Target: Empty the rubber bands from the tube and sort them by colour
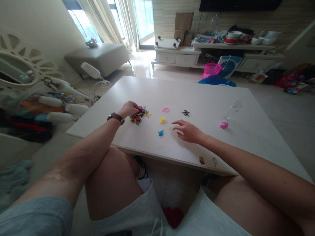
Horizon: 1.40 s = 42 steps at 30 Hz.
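Sorting in progress: left hand (129,108) pinching into mixed elastic-band heap (138,116) on tabletop (209,98). Four small piles separated: pink (166,110), yellow (162,120), blue (160,132), black (185,113). Right hand (188,131) empty, fingers spread. Most of heap unsorted.

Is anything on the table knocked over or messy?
Yes. A clear bottle lies on its side near the table's right part, its pink cap off beside it. The multicoloured heap under the left hand looks jumbled beside four small one-colour piles.
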Each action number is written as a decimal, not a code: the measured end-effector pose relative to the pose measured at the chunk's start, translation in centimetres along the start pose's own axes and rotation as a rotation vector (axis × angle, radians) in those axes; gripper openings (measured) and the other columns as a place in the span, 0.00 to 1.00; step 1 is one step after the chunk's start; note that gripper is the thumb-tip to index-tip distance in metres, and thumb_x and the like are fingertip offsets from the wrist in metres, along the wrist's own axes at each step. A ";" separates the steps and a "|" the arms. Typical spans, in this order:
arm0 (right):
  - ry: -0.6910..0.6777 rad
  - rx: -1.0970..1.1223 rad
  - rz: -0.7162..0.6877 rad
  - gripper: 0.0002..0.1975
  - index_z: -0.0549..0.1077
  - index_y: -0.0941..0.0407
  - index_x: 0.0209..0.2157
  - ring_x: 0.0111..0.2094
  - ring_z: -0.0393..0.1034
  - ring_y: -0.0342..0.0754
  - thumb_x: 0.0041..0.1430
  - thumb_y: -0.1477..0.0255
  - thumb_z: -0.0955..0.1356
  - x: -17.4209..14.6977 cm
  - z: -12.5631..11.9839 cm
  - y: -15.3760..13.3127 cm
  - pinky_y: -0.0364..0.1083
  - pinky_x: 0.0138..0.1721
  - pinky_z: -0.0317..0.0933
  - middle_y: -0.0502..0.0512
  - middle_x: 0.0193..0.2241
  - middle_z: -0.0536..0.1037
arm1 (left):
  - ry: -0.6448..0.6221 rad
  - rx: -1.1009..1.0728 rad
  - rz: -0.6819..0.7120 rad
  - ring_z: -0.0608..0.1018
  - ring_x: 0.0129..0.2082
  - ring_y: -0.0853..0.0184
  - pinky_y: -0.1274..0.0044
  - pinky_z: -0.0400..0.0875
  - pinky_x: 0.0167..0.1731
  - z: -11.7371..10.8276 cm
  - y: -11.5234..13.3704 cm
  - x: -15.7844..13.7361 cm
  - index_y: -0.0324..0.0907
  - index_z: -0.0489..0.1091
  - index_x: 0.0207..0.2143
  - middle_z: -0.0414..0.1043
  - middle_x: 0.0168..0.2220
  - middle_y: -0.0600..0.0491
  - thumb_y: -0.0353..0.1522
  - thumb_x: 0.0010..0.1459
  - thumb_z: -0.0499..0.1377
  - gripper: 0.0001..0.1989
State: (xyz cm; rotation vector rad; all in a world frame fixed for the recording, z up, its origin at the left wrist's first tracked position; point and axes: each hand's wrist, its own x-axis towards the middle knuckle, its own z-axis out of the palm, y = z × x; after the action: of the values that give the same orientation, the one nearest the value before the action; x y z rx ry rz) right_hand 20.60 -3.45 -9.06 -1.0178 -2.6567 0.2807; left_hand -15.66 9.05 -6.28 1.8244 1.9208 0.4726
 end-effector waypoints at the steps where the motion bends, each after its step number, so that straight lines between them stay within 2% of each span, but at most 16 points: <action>1: 0.001 0.001 0.000 0.12 0.78 0.55 0.43 0.56 0.70 0.59 0.60 0.79 0.67 0.0 0.0 0.0 0.61 0.56 0.66 0.62 0.59 0.74 | -0.002 0.026 0.016 0.76 0.27 0.66 0.78 0.69 0.28 0.2 -0.1 -0.1 0.40 0.83 0.32 0.79 0.26 0.51 0.31 0.41 0.67 0.11; 6: 0.006 0.007 0.000 0.12 0.78 0.54 0.42 0.56 0.69 0.59 0.59 0.80 0.68 -0.1 0.1 0.0 0.61 0.56 0.65 0.62 0.58 0.74 | -0.021 0.081 0.082 0.78 0.32 0.64 0.78 0.70 0.32 0.8 -0.5 0.1 0.42 0.83 0.30 0.81 0.31 0.51 0.30 0.40 0.67 0.10; 13: 0.000 -0.015 -0.006 0.11 0.78 0.55 0.42 0.56 0.70 0.58 0.60 0.79 0.67 -0.1 0.2 0.1 0.61 0.56 0.66 0.61 0.58 0.74 | 0.002 0.122 0.067 0.75 0.29 0.64 0.77 0.68 0.32 0.6 -0.3 0.4 0.41 0.79 0.25 0.76 0.25 0.50 0.31 0.44 0.67 0.03; 19: 0.010 -0.006 -0.008 0.11 0.78 0.54 0.42 0.55 0.70 0.58 0.59 0.79 0.68 -0.1 0.1 0.1 0.60 0.55 0.67 0.61 0.58 0.74 | -0.004 0.117 0.032 0.74 0.26 0.67 0.78 0.66 0.28 0.0 -0.2 0.5 0.40 0.80 0.31 0.76 0.25 0.50 0.33 0.49 0.65 0.07; 26: 0.009 0.017 0.000 0.12 0.78 0.54 0.42 0.57 0.69 0.58 0.59 0.80 0.68 -0.1 0.0 0.1 0.61 0.56 0.66 0.62 0.58 0.74 | 0.002 0.027 0.052 0.73 0.24 0.69 0.78 0.64 0.25 -0.2 -0.3 0.5 0.39 0.78 0.30 0.77 0.28 0.51 0.33 0.48 0.65 0.07; 33: 0.011 0.013 -0.004 0.11 0.78 0.54 0.42 0.56 0.70 0.58 0.59 0.79 0.68 -0.1 0.1 0.1 0.61 0.56 0.66 0.61 0.58 0.75 | 0.033 -0.081 0.054 0.77 0.30 0.66 0.80 0.68 0.27 -0.1 -0.6 0.5 0.40 0.80 0.33 0.81 0.32 0.49 0.36 0.44 0.68 0.12; 42: 0.000 0.005 -0.005 0.12 0.78 0.54 0.42 0.56 0.70 0.59 0.59 0.80 0.68 -0.1 0.1 0.1 0.61 0.56 0.66 0.62 0.57 0.75 | -0.046 0.063 0.073 0.76 0.28 0.66 0.79 0.67 0.27 0.1 -0.3 0.6 0.41 0.82 0.32 0.79 0.28 0.50 0.34 0.44 0.67 0.11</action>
State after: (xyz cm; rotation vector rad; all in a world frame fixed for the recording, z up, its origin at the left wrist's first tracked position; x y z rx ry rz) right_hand 20.70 -3.40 -9.19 -1.0100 -2.6565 0.2865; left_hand -15.92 9.57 -6.56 1.9337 1.8640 0.3946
